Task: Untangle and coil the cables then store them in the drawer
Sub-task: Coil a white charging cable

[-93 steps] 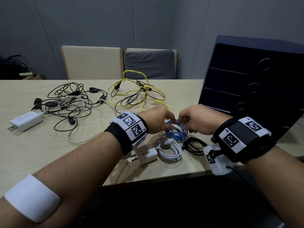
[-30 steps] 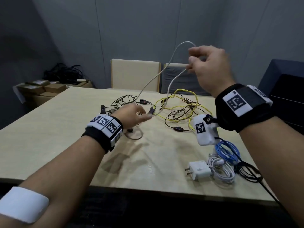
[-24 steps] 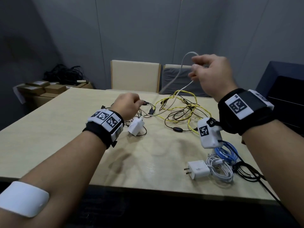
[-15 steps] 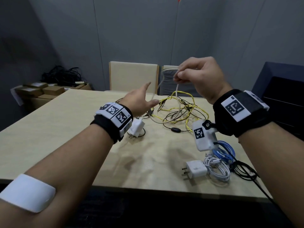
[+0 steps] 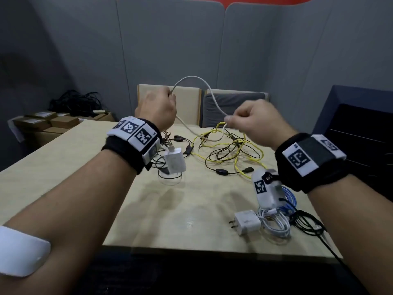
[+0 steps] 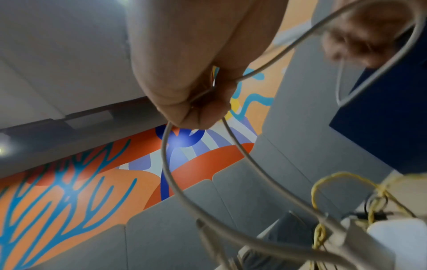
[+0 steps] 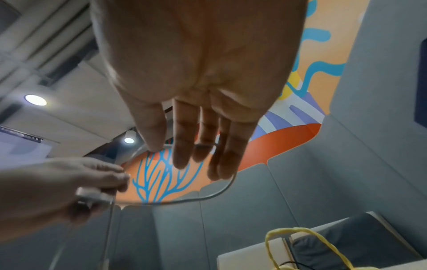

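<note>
A white charger cable (image 5: 192,77) arcs in the air between my two hands. My left hand (image 5: 170,99) is raised and grips one part of it (image 6: 233,146) in a fist. My right hand (image 5: 230,121) pinches the cable further along. From there the cable drops to the table, where its white adapter (image 5: 174,161) lies. A tangle of yellow and black cables (image 5: 230,145) lies behind it. Coiled white (image 5: 274,223), blue (image 5: 288,196) and black (image 5: 306,220) cables sit at the front right beside a second adapter (image 5: 246,222). The dark drawer unit (image 5: 361,133) stands at the right.
Two chairs (image 5: 191,103) stand behind the table's (image 5: 63,167) far edge. Cardboard boxes (image 5: 53,122) with black cables on top sit at the back left. A black lead (image 5: 325,241) runs off the front right edge.
My left hand, open and reaching half a second ago, has risen and taken hold of the white cable. My right hand has shifted right, still holding it, and a loop now arcs between them.
</note>
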A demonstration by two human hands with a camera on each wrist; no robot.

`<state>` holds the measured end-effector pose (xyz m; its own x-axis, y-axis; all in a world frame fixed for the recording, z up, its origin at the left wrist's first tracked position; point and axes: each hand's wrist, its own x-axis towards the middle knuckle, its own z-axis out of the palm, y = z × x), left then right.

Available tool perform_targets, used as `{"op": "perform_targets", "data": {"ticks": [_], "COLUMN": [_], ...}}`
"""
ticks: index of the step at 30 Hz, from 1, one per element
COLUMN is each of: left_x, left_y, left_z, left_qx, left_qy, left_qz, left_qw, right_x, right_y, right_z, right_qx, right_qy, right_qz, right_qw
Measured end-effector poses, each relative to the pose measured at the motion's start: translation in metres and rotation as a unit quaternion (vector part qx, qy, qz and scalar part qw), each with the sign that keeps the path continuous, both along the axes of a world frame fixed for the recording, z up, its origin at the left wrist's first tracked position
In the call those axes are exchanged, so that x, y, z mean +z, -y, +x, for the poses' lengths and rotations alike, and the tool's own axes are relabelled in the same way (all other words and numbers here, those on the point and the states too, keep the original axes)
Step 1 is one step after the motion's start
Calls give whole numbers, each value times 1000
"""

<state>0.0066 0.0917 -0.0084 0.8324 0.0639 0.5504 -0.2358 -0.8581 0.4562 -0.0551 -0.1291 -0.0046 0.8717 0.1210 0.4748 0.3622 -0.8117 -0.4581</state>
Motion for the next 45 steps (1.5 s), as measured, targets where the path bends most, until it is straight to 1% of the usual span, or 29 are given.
{"op": "perform_targets", "data": {"ticks": [3, 4, 5, 6, 8, 9, 10, 12, 14, 15, 18, 19, 21, 24, 26, 29, 31, 33, 36, 38, 41, 43, 44, 45], "left_x": [17, 22, 26, 29, 31, 30, 28, 25, 21, 19, 15, 14, 10, 0, -9, -26, -38, -47, -50, -48, -44, -42, -41, -41], "left_y": [4, 5, 7, 9, 15, 18, 23, 32, 41, 45, 56, 58, 57, 48, 39, 29, 25, 22, 24, 27, 32, 37, 39, 42], "left_z": [-5, -6, -8, -9, -15, -18, -20, -25, -30, -32, -35, -35, -32, -22, -15, -5, 2, 8, 15, 19, 27, 31, 31, 32], "left_qx": [-37, -62, -98, -139, -215, -245, -270, -308, -335, -347, -383, -391, -404, -409, -388, -335, -303, -299, -304, -310, -340, -350, -354, -359], "left_qy": [-24, -35, -50, -70, -121, -144, -162, -182, -196, -207, -240, -247, -247, -257, -278, -282, -267, -252, -230, -201, -151, -131, -125, -120], "left_qz": [-49, -87, -144, -211, -326, -364, -387, -403, -405, -401, -382, -374, -347, -273, -225, -157, -152, -184, -251, -273, -284, -273, -264, -256], "left_qw": [998, 994, 984, 965, 913, 887, 867, 842, 828, 822, 806, 804, 810, 832, 849, 885, 902, 902, 890, 888, 884, 886, 888, 890], "right_x": [-9, -11, -13, -13, -13, -14, -16, -24, -32, -34, -41, -42, -44, -41, -38, -32, -31, -35, -48, -54, -52, -47, -44, -42], "right_y": [-1, -2, -3, -5, -10, -13, -17, -27, -35, -38, -38, -37, -29, -8, 13, 42, 54, 56, 47, 40, 36, 35, 34, 32], "right_z": [1, 1, 1, 0, -2, -3, -4, -4, 2, 5, 16, 19, 25, 36, 44, 51, 54, 54, 53, 52, 54, 53, 52, 51], "right_qx": [-32, -35, -32, -24, 10, 35, 63, 103, 117, 116, 107, 104, 84, 25, -24, -65, -71, -64, -70, -89, -113, -115, -123, -135], "right_qy": [-70, -83, -91, -97, -108, -120, -137, -169, -183, -178, -146, -140, -136, -138, -132, -127, -129, -142, -158, -160, -162, -182, -188, -177], "right_qz": [-62, -65, -60, -55, -33, -9, 25, 113, 193, 214, 214, 218, 235, 264, 284, 339, 360, 331, 222, 163, 153, 132, 88, 28], "right_qw": [995, 994, 993, 994, 994, 992, 988, 974, 957, 954, 960, 960, 959, 954, 949, 930, 921, 931, 960, 969, 968, 968, 970, 975]}}
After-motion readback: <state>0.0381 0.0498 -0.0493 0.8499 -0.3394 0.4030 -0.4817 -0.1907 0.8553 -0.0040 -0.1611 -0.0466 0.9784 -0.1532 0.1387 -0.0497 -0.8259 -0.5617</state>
